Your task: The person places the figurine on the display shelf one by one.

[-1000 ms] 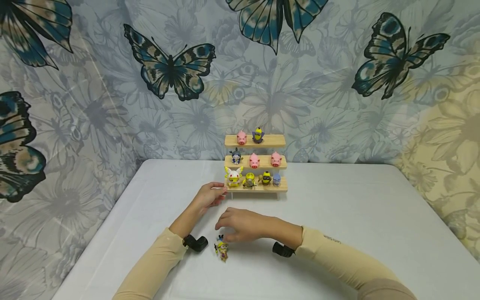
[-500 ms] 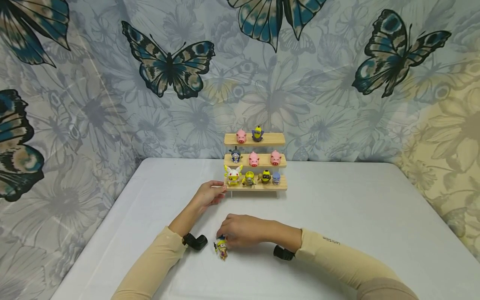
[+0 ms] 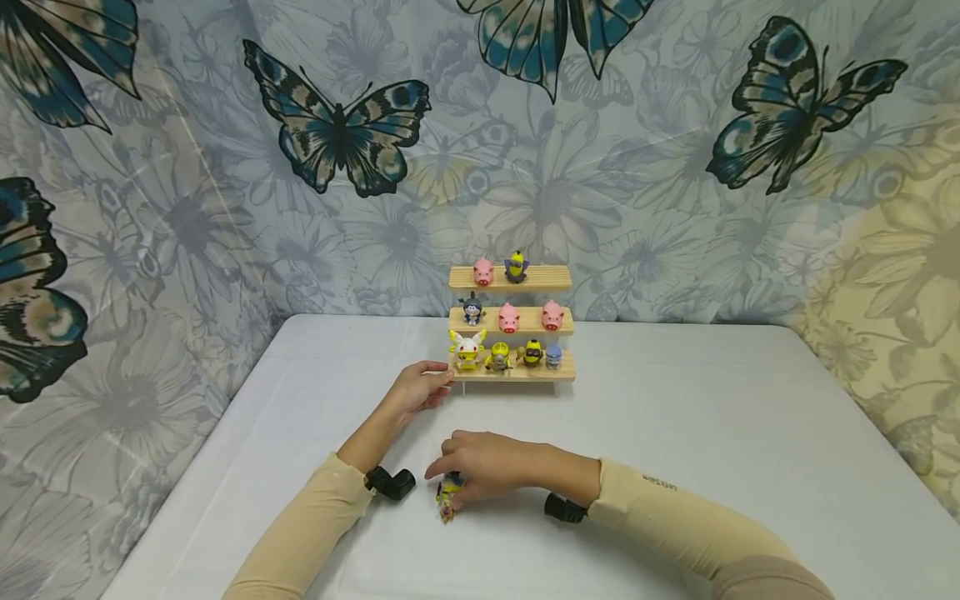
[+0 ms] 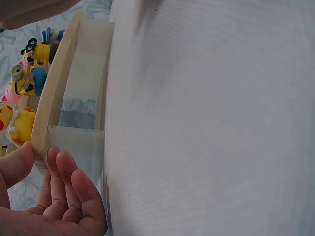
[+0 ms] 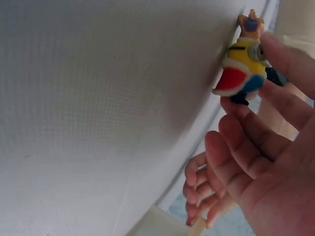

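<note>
My left hand [image 3: 418,390] holds the left end of the lowest plank of a three-tier wooden display stand [image 3: 517,377]. In the left wrist view the thumb [image 4: 19,160] lies at the plank's upper edge, and the curled fingers are on its other side. Nearer the front, my right hand [image 3: 483,465] pinches a minion figurine [image 5: 246,66] with a gold crown and red cape between thumb and finger. From the head view the figurine is low at the tabletop and partly covered by the hand; whether it touches the table I cannot tell.
Several small figurines stand on the tiers, among them a pink pig [image 3: 552,315], a white-eared yellow figure [image 3: 467,352] and a small blue figure [image 3: 553,357]. A white cloth covers the table [image 3: 675,417]. Behind hangs a butterfly-patterned backdrop [image 3: 555,192].
My right hand has closed in on the minion figurine, and its thumb and finger have taken hold of it. The figurine has shifted slightly right. My left hand stays on the stand.
</note>
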The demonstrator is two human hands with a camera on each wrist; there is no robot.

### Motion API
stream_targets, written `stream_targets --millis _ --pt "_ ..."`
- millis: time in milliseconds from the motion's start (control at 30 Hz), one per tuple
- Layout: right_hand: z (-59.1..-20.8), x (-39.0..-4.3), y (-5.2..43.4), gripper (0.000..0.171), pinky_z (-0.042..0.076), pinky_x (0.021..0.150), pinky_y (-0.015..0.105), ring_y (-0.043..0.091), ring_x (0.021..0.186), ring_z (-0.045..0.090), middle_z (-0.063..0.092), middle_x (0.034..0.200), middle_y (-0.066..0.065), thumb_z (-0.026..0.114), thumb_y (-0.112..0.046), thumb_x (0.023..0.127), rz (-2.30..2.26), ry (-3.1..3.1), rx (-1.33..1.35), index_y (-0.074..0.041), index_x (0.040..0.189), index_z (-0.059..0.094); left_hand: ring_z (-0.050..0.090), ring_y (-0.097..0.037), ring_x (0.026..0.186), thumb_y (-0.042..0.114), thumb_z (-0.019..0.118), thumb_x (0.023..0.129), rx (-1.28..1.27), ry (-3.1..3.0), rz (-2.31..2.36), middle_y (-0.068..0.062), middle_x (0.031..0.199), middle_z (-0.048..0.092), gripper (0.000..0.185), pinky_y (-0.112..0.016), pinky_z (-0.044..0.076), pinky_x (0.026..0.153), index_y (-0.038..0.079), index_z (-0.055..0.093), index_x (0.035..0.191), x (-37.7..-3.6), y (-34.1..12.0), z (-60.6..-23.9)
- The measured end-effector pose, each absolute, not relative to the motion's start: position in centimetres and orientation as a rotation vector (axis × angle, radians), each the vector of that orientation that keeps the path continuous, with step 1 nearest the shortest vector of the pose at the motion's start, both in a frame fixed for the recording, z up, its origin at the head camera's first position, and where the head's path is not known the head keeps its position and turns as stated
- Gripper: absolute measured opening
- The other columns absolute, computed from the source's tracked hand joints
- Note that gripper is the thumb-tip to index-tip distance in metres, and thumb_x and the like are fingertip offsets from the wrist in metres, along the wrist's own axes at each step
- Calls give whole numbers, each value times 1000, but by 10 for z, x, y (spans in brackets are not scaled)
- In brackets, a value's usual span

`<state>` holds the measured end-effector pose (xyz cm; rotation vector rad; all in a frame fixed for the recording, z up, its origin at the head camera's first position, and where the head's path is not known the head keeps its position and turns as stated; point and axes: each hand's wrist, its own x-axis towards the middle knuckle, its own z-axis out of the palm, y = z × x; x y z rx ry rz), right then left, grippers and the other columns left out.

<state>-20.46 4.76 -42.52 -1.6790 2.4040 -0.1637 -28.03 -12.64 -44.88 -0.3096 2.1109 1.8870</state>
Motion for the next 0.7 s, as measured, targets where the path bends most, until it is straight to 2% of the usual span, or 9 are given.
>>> stream_targets --millis 200,567,700 --pt "-423 -204 50 32 38 69 14 3 84 47 58 89 -9 82 -39 76 -109 2401 -1640 -27 105 73 63 -7 74 21 63 96 -299 2125 1878 -10 107 71 37 -21 48 63 5 56 129 -280 -127 -450" --pt "-414 -202 51 29 39 70 15 3 86 47 58 92 -9 84 -36 74 -47 2403 -1586 -26 99 73 62 -7 76 22 63 96 -297 2113 1868 -15 116 69 41 -22 47 66 5 54 132 -279 -126 -447" --pt "-412 -200 51 30 40 70 16 5 87 48 58 93 -8 86 -36 72 -11 2426 -1617 -24 95 72 62 -7 75 21 63 96 -298 2108 1879 -13 111 70 41 -22 47 65 4 54 132 -279 -126 -446"
